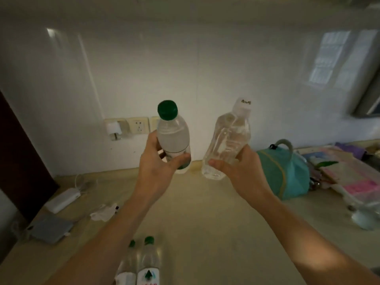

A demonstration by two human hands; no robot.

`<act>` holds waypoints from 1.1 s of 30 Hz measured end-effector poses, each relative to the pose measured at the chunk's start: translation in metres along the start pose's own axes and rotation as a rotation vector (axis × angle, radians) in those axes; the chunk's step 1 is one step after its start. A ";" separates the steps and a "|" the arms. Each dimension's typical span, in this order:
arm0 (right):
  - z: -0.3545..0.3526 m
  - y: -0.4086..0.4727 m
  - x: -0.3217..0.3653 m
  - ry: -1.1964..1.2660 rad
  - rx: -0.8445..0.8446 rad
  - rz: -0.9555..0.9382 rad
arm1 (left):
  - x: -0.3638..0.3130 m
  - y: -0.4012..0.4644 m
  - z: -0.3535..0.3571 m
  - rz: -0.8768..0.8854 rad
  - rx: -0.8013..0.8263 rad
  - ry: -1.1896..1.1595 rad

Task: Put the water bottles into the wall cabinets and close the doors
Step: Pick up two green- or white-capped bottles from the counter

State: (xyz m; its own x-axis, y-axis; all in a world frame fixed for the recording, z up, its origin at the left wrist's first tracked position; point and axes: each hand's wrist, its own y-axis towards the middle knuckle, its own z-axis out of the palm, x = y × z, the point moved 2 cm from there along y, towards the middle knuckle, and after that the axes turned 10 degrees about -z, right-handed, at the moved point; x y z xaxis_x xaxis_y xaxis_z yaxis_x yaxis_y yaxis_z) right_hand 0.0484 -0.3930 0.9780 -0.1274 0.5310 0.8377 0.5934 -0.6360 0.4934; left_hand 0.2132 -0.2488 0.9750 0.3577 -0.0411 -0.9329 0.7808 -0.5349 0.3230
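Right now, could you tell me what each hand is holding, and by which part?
Left hand grips the green-capped bottle round its lower body; right hand grips the clear-capped bottle near its base.

Both hands (156, 161) (238, 165) raised, fingers curled, gripping.

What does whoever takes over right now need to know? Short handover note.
Left hand grips a clear plastic water bottle with a green cap, raised above the counter. Right hand grips a clear plastic bottle with a clear cap, tilted, also raised.
Two more green-capped clear bottles stand on the beige countertop at the near edge.
Done: two bottles picked up. No cabinet interior or door is clearly in view, so nothing shows as stowed.
Left: put both held bottles in the wall cabinets, then the two on the counter, then close the doors.
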 end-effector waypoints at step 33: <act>-0.185 0.305 0.243 -0.033 0.078 -0.171 | -0.385 0.208 0.078 0.131 0.053 0.057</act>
State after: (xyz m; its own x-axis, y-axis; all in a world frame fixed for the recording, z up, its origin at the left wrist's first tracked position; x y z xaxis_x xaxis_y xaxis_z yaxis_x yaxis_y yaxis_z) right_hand 0.0515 -0.5613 1.3754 -0.2063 0.6468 0.7342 0.6250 -0.4903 0.6075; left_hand 0.1980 -0.4095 1.3885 0.4847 -0.0661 -0.8722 0.6980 -0.5717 0.4312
